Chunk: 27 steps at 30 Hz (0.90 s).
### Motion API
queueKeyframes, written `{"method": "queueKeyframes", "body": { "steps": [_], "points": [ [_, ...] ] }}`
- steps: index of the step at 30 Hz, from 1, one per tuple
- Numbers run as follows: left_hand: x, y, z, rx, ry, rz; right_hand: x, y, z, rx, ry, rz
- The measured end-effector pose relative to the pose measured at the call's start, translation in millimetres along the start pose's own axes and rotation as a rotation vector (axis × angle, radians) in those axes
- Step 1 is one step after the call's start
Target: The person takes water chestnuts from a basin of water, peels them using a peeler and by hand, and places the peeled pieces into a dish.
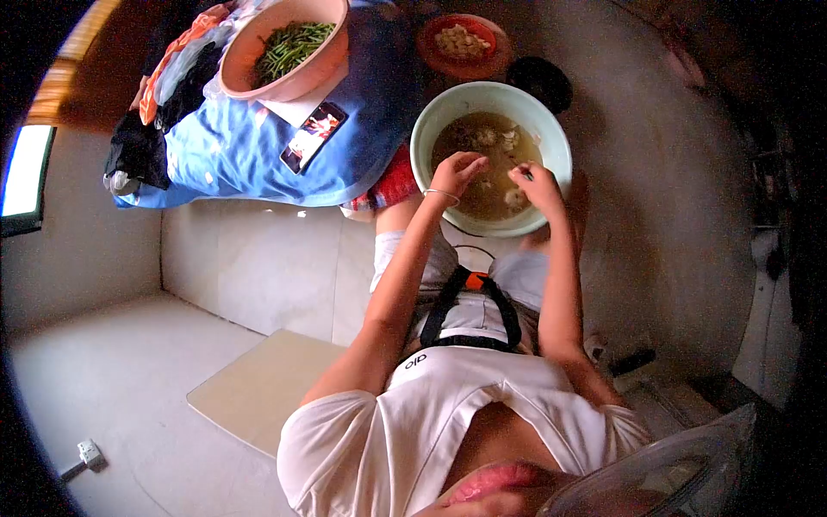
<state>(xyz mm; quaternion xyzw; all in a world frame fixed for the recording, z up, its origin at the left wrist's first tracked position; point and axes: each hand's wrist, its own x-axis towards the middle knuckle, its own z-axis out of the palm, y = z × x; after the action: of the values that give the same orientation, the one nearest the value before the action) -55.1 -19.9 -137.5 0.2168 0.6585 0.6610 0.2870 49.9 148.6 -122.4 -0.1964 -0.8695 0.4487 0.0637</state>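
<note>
A pale green basin [421, 164] of cloudy brownish water sits in front of me, with several pale, lumpy pieces [515, 200] in the water. Over its left part is my left hand [459, 172], a bracelet on the wrist, its fingers pressed together; whatever they hold is too small to name. My right hand [537, 185] is above the basin's right part, thumb and fingers pinched at a small dark thing that I cannot make out. The two hands are apart, with fingertips facing each other.
On the blue cloth [233, 146] at the left lie a phone [314, 138], a pink basin [237, 65] of green beans and several bags [138, 151]. Behind the green basin are a red bowl [493, 39] of pale pieces and a dark round object [540, 84].
</note>
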Motion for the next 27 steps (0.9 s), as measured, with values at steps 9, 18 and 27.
{"method": "queueKeyframes", "body": {
  "steps": [9, 18, 27],
  "points": [
    [13, -3, -2, 0.399, 0.035, 0.203, -2, -16, -11, -0.137, -0.078, 0.160],
    [11, 11, 2, -0.391, -0.001, -0.140, -18, -53, -16, 0.404, -0.255, 0.296],
    [-17, 75, 8, -0.673, -0.012, -0.153, -44, -87, -22, 0.413, -0.131, -0.084]
  ]
}}
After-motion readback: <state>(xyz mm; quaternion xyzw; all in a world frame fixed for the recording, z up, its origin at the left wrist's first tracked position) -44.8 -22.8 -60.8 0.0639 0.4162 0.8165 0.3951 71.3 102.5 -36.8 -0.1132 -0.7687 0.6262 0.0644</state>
